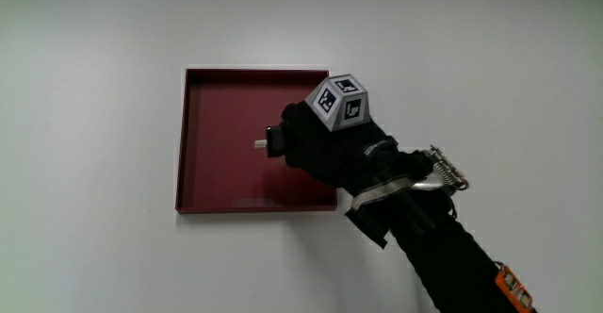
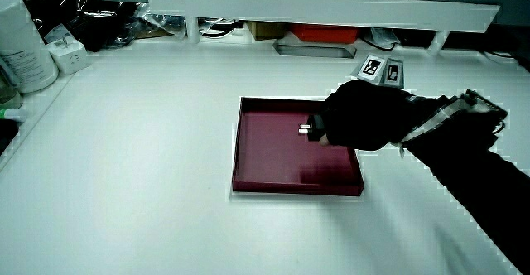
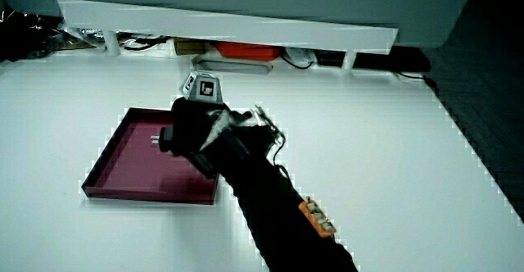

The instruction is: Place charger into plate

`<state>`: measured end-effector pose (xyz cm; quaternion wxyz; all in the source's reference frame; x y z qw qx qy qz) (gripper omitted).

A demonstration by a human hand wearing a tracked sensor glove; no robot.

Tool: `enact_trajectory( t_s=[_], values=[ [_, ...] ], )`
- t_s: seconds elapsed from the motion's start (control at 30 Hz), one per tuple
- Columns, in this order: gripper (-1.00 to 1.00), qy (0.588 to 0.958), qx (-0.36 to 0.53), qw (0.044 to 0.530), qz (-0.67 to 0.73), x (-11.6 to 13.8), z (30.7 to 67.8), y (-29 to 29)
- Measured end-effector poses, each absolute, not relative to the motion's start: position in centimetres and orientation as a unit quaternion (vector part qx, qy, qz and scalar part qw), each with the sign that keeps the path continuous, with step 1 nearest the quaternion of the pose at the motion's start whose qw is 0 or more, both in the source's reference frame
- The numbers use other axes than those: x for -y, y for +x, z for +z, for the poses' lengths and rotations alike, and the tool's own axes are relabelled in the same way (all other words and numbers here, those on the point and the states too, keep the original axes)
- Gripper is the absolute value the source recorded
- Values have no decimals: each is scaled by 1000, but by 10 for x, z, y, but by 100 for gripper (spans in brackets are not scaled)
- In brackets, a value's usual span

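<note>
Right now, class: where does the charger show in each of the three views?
Main view: charger in the hand, over the red plate.
A side view: charger at the fingertips, over the plate.
A side view: charger, likewise.
Shared landmark: the plate.

The white bench (image 1: 94,256) is viewed from directly above, closely, in the main view. In both side views it is seen obliquely, facing the low white partition (image 2: 323,6). The square dark-red plate (image 1: 226,202) is shared by all.

hand (image 1: 316,143): fingers curled, clamped on small item | forearm (image 1: 443,247): trails toward 4 o'clock, main view
</note>
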<state>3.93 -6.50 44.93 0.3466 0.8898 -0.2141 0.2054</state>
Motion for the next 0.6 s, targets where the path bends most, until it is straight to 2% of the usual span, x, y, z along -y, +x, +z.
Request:
enact_trajectory(
  t_s=[0.13,0.6],
  values=[
    [0,880,217,370,206,59,465,31],
    [0,874,216,403,163,43,506,14]
  ],
)
